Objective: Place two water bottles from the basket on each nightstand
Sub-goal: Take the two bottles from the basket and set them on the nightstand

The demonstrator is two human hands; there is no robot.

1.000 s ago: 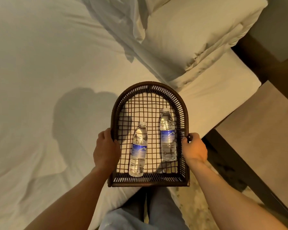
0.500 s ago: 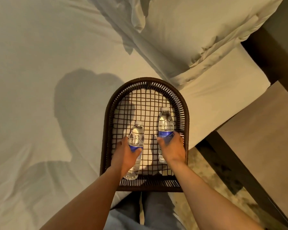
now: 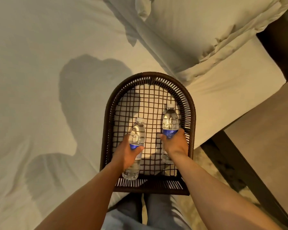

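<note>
A dark woven basket (image 3: 192, 113) with an arched far end rests on the corner of the bed. Two clear water bottles with blue labels lie inside it, caps pointing away from me. My left hand (image 3: 127, 153) is wrapped around the middle of the left bottle (image 3: 137, 133). My right hand (image 3: 175, 144) grips the middle of the right bottle (image 3: 170, 120). Both bottles sit low in the basket, and I cannot tell whether they are lifted off its mesh floor. The nightstand (image 3: 264, 135), with a light brown top, stands to the right of the basket.
The white bed (image 3: 48, 80) fills the left and middle. A white pillow (image 3: 198, 27) lies at the top right. A dark nightstand edge (image 3: 239, 165) and patterned carpet (image 3: 206, 165) lie between bed and nightstand. My legs (image 3: 148, 213) are below the basket.
One second ago my hands held the basket's sides. They let go, moved inward and closed around the two bottles, where they stay now.
</note>
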